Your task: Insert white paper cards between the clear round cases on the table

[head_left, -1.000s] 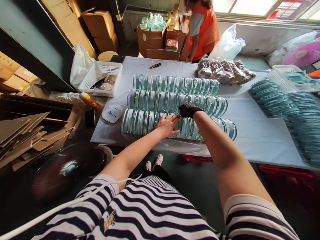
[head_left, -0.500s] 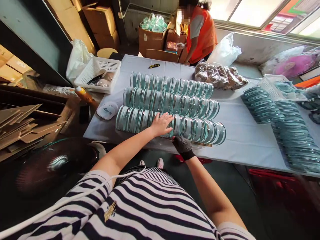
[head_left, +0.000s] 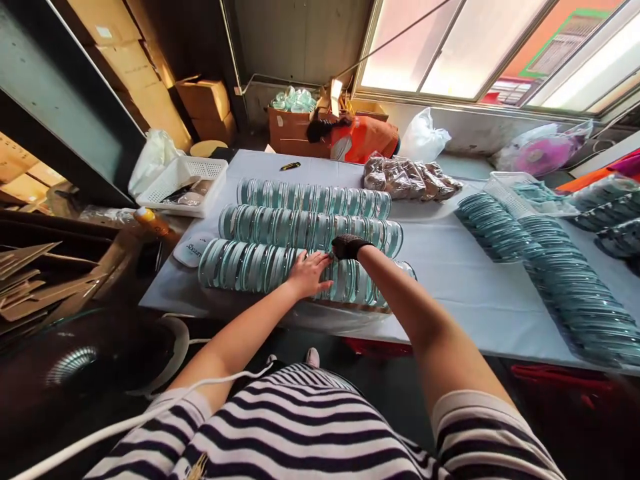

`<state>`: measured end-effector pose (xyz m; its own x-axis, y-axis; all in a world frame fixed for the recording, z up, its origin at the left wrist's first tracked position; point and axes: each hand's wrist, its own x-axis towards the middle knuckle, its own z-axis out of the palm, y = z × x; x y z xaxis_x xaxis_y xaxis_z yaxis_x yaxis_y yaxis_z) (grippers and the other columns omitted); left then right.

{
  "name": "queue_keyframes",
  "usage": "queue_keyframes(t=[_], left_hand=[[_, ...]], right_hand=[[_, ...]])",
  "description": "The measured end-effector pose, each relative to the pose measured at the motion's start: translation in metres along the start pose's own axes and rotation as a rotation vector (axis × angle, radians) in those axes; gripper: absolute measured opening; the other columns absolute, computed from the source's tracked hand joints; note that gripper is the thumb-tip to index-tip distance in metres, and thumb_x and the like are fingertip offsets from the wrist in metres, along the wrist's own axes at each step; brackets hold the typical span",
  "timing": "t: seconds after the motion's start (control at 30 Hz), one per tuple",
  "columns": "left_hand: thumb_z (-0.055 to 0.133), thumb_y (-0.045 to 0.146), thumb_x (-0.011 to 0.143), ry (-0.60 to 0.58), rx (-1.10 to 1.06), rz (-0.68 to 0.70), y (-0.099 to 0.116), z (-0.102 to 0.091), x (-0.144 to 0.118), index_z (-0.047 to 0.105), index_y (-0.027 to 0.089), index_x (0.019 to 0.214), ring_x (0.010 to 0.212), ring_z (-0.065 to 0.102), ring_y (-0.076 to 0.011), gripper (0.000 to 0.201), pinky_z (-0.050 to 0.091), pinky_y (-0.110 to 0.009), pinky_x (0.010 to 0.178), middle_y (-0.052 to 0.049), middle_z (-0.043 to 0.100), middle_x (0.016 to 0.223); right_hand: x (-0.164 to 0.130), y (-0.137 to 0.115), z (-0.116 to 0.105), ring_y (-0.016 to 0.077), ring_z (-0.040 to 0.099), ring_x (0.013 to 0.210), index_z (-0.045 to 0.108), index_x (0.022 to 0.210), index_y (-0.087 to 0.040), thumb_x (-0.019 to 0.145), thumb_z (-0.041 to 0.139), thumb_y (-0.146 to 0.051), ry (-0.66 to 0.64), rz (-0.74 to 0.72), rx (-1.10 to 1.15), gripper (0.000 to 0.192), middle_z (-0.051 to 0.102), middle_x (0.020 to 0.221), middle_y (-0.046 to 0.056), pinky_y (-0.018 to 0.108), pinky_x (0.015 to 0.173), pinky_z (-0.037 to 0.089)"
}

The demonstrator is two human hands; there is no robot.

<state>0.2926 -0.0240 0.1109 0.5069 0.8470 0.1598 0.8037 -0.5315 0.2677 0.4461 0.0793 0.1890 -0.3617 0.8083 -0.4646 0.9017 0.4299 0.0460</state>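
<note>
Three rows of round glass discs stand on edge on the white-covered table (head_left: pixel 450 287): a near row (head_left: pixel 240 265), a middle row (head_left: pixel 280 225) and a far row (head_left: pixel 315 198). My bare left hand (head_left: pixel 309 272) lies flat on top of the near row, fingers apart. My right hand (head_left: pixel 349 245), in a black glove, reaches over the near row just right of my left hand. Its fingers curl down among the discs and are hidden, so whether they grip one is unclear.
A white basket (head_left: pixel 183 180) and a white cap (head_left: pixel 193 249) sit at the table's left. A crinkled plastic bag (head_left: pixel 410 179) and long disc stacks (head_left: pixel 565 280) lie to the right. A person in orange (head_left: pixel 363 137) bends over boxes beyond the table. A fan (head_left: pixel 75 360) stands lower left.
My gloved right hand rose from the table's front edge to the top of the near row. My left hand stayed on the discs. The person in orange bent down.
</note>
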Motion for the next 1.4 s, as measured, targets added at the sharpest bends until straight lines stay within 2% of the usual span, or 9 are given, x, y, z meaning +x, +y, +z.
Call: queue_keyframes(t=[0.2, 0.4, 0.5, 0.6, 0.73, 0.93, 1.07, 1.23, 1.4], left_hand=[[0.048, 0.051, 0.092, 0.010, -0.010, -0.044, 0.003, -0.003, 0.000, 0.047, 0.029, 0.143, 0.142, 0.039, -0.0252, 0.056, 0.015, -0.051, 0.121, -0.006, 0.050, 0.148], [0.048, 0.052, 0.092, -0.026, 0.002, -0.072, 0.002, -0.007, 0.000, 0.045, 0.030, 0.145, 0.144, 0.035, -0.0253, 0.057, 0.013, -0.050, 0.122, -0.004, 0.049, 0.149], [0.046, 0.051, 0.093, -0.068, -0.017, -0.063, 0.003, -0.012, -0.002, 0.044, 0.028, 0.146, 0.145, 0.032, -0.0259, 0.058, 0.012, -0.051, 0.122, -0.005, 0.047, 0.151], [0.045, 0.046, 0.095, -0.040, -0.015, -0.066, 0.014, -0.015, 0.000, 0.046, 0.026, 0.144, 0.147, 0.028, -0.0246, 0.053, 0.011, -0.052, 0.123, -0.006, 0.046, 0.151], [0.044, 0.046, 0.095, 0.040, -0.002, -0.026, 0.042, -0.004, 0.011, 0.043, 0.023, 0.146, 0.149, 0.025, -0.0239, 0.056, 0.009, -0.051, 0.123, -0.005, 0.042, 0.154], [0.044, 0.056, 0.093, 0.002, -0.004, -0.035, 0.053, 0.016, 0.021, 0.044, 0.026, 0.146, 0.145, 0.033, -0.0250, 0.061, 0.009, -0.054, 0.123, -0.004, 0.045, 0.152], [0.045, 0.057, 0.091, -0.019, 0.018, -0.049, 0.049, 0.014, 0.021, 0.045, 0.029, 0.145, 0.145, 0.033, -0.0254, 0.061, 0.011, -0.052, 0.123, -0.003, 0.047, 0.151], [0.048, 0.056, 0.090, -0.021, 0.025, -0.057, 0.050, 0.013, 0.021, 0.047, 0.029, 0.144, 0.144, 0.034, -0.0255, 0.060, 0.011, -0.052, 0.123, -0.003, 0.048, 0.150], [0.046, 0.054, 0.092, 0.000, 0.019, -0.050, 0.052, 0.013, 0.020, 0.045, 0.031, 0.145, 0.144, 0.034, -0.0253, 0.058, 0.011, -0.052, 0.123, -0.002, 0.049, 0.150]], right_hand=[[-0.042, 0.005, 0.033, 0.0223, 0.068, 0.096, 0.072, 0.103, -0.014, 0.085, 0.051, -0.021, 0.159, -0.100, 0.073, 0.028, 0.072, 0.102, 0.012, 0.026, 0.080, 0.047], [-0.103, -0.037, 0.148, 0.0245, 0.067, 0.098, 0.069, 0.114, -0.018, 0.094, 0.041, -0.023, 0.160, -0.114, 0.163, 0.035, 0.069, 0.116, 0.013, 0.030, 0.078, 0.048], [-0.118, -0.048, 0.180, 0.0246, 0.065, 0.103, 0.067, 0.121, -0.021, 0.097, 0.035, -0.022, 0.165, -0.094, 0.180, 0.040, 0.067, 0.124, 0.011, 0.032, 0.083, 0.047], [-0.119, -0.028, 0.161, 0.0246, 0.065, 0.100, 0.069, 0.118, -0.021, 0.099, 0.034, -0.030, 0.246, -0.049, 0.198, 0.041, 0.069, 0.118, 0.012, 0.032, 0.083, 0.047], [-0.093, 0.031, 0.091, 0.0267, 0.065, 0.101, 0.065, 0.125, -0.018, 0.096, 0.041, -0.034, 0.424, 0.171, 0.175, 0.041, 0.070, 0.113, 0.014, 0.033, 0.081, 0.047], [-0.026, 0.064, 0.027, 0.0208, 0.067, 0.095, 0.069, 0.119, -0.017, 0.078, 0.062, -0.019, -0.035, 0.083, 0.072, 0.042, 0.072, 0.108, 0.010, 0.026, 0.077, 0.049], [-0.018, 0.059, 0.020, 0.0167, 0.067, 0.090, 0.072, 0.112, -0.014, 0.078, 0.057, -0.012, -0.134, -0.048, 0.060, 0.037, 0.073, 0.099, 0.006, 0.022, 0.075, 0.049], [-0.047, 0.056, 0.030, 0.0226, 0.067, 0.094, 0.073, 0.103, -0.015, 0.082, 0.054, -0.020, 0.118, -0.010, -0.032, 0.028, 0.072, 0.102, 0.011, 0.026, 0.076, 0.047], [-0.102, 0.040, 0.097, 0.0219, 0.066, 0.091, 0.071, 0.103, -0.015, 0.087, 0.048, -0.023, 0.262, -0.083, 0.130, 0.028, 0.071, 0.101, 0.012, 0.026, 0.074, 0.045]])
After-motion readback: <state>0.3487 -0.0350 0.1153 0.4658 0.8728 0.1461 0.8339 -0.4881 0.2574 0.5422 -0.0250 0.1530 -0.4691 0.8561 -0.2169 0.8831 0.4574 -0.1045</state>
